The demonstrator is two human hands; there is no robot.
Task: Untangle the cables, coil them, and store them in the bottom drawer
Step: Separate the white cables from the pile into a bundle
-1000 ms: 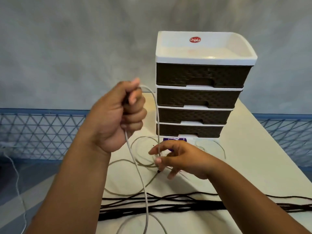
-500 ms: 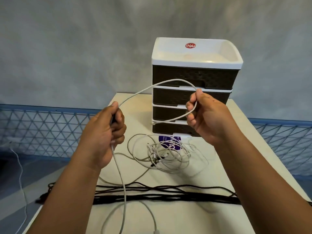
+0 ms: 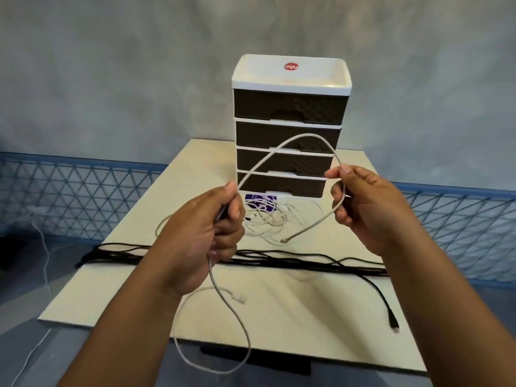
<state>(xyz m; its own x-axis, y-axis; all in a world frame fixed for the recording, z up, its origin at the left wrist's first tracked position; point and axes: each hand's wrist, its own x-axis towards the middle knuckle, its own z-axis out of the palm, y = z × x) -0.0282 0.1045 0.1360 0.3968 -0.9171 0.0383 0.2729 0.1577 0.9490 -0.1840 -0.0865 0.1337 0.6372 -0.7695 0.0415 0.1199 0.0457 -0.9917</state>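
Coiling is the step in hand, by my reading: a grey cable [image 3: 293, 141] arches up between the two hands, in front of the drawer unit [image 3: 289, 127]. The left hand [image 3: 201, 241] has its fingers curled tight round the cable, thumb on top, and the slack hangs below the fist in a long loop that dips past the front edge of the table [image 3: 321, 303]. The right hand [image 3: 365, 208] pinches the cable between thumb and forefinger, the other fingers loosely bent — the free end with its plug [image 3: 284, 240] dangles just below, clear of the white tangle [image 3: 268, 216] near the unit's foot.

To do it well, I would bring the right hand's pinch across to the left fist, lay the arch down as one even loop, and keep each turn the same size; letting the cable roll in the fingers should stop it twisting. The dangling plug could snag the tangle, so keep it high. Black cables [image 3: 279, 259] lie stretched across the table, not yet coiled. The bottom drawer [image 3: 282, 187] looks closed.
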